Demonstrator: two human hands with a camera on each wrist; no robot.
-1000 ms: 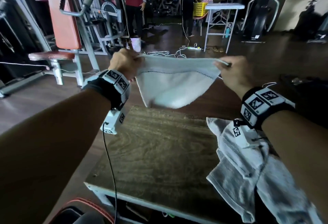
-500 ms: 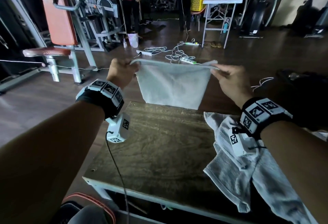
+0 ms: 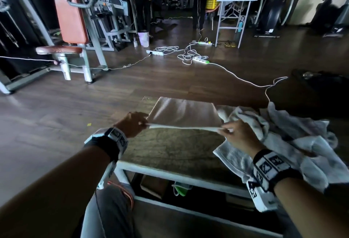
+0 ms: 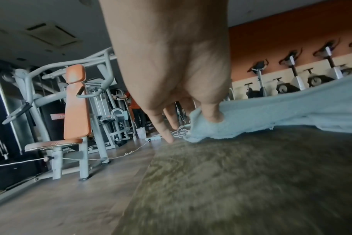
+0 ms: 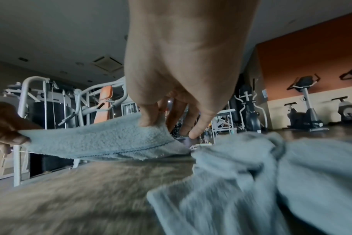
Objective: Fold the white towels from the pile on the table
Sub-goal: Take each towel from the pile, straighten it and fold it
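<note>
Between the two grips, the white towel (image 3: 184, 128) spans taut above the tabletop (image 3: 170, 149). Left hand (image 3: 132, 124) and right hand (image 3: 238, 136) each pinch one end. Soft, light, limp terry; best held at corners.

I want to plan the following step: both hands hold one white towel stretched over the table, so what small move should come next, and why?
Probably lower the near edge onto the table and let go. The left hand and right hand each pinch a corner of the towel; its far part seems already on the wood, beside the pile, with bare space below.
</note>
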